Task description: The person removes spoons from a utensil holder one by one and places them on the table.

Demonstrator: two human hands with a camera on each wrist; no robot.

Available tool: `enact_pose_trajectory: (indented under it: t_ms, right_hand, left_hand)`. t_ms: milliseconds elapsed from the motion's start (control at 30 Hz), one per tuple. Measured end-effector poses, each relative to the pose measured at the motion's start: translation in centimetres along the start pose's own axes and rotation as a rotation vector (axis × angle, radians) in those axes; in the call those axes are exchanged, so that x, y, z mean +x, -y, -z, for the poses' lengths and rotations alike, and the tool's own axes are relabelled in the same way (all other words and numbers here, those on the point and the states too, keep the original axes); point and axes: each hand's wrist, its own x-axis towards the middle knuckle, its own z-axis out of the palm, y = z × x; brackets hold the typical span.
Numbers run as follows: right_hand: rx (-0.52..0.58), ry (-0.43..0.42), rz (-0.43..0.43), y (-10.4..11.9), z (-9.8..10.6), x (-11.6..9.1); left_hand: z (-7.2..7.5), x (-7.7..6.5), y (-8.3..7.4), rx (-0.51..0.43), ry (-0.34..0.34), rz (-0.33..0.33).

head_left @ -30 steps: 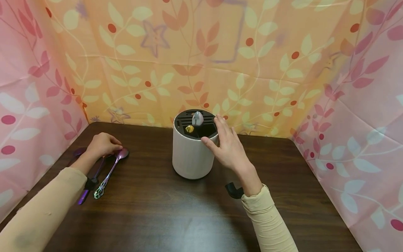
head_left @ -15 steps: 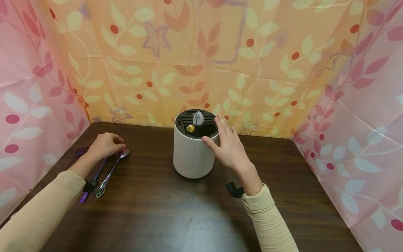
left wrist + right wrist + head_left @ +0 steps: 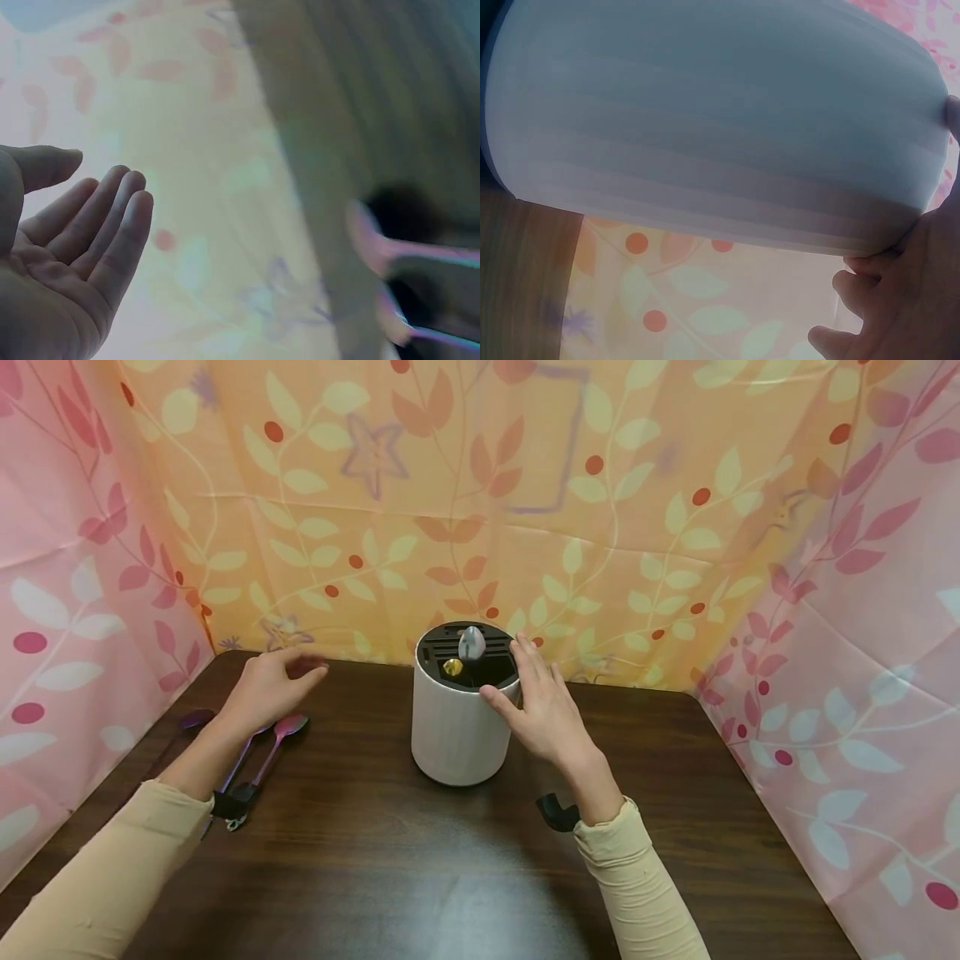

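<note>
My left hand (image 3: 273, 689) is raised over the left of the table, palm and fingers extended, holding nothing. In the left wrist view, its thumb (image 3: 56, 166) stands apart from the fingers. Below it lie a purple-pink iridescent spoon (image 3: 288, 725), a second iridescent spoon (image 3: 394, 315) and a dark purple utensil (image 3: 197, 718), partly hidden by the arm. My right hand (image 3: 551, 714) rests on the right rim of a white cylindrical utensil holder (image 3: 459, 735), thumb in front and fingers behind. A silver spoon-like head (image 3: 472, 643) and a small gold end (image 3: 452, 667) show in its black slotted top.
The dark wooden table (image 3: 375, 877) extends around the holder. A yellow-orange leaf-patterned cloth (image 3: 420, 552) hangs behind it, with pink patterned cloth (image 3: 892, 693) on both sides. A black wrist mount (image 3: 557, 812) sticks out beside the right wrist.
My left hand has lifted off the spoon's bowl and moved up, away and slightly right, its fingers extending. The right hand stays at the holder's rim.
</note>
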Motion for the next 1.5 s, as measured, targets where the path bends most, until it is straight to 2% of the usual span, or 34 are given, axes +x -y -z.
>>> enact_pose_trajectory:
  t_ms: [167,367,533,667,767,933,1167,1333,1500]
  right_hand:
    - [-0.002,0.000,-0.005,-0.1,0.0,-0.1]
    - [0.000,0.000,-0.002,0.0,0.0,-0.1]
    - [-0.018,0.002,-0.004,0.0,0.1,-0.2]
    - [-0.023,0.004,-0.007,0.1,0.2,-0.1]
    - [-0.026,0.003,-0.010,0.2,0.2,0.0]
    - [-0.032,0.001,-0.015,0.4,0.2,0.0]
    - [-0.029,0.005,-0.021,0.4,0.1,-0.1]
    - [-0.027,0.005,-0.020,0.4,0.1,-0.1]
    - [-0.029,0.001,-0.022,0.5,0.0,-0.1]
  left_hand:
    - [-0.2,0.4,-3.6,-0.081,-0.081,-0.061]
    - [-0.6,0.8,-7.4,-0.215,-0.143,-0.134]
    - [-1.6,1.3,-10.2,-0.316,-0.151,-0.141]
    - [-2.7,1.9,-12.3,-0.384,-0.144,-0.171]
    - [-3.5,2.4,-13.6,-0.390,-0.131,-0.203]
    - [-4.6,3.4,-14.9,-0.368,-0.071,-0.237]
    - [-5.4,4.6,-15.9,-0.320,0.025,-0.218]
    - [-6.0,5.3,-16.4,-0.280,0.046,-0.203]
    - [-6.3,5.5,-16.8,-0.277,0.071,-0.186]
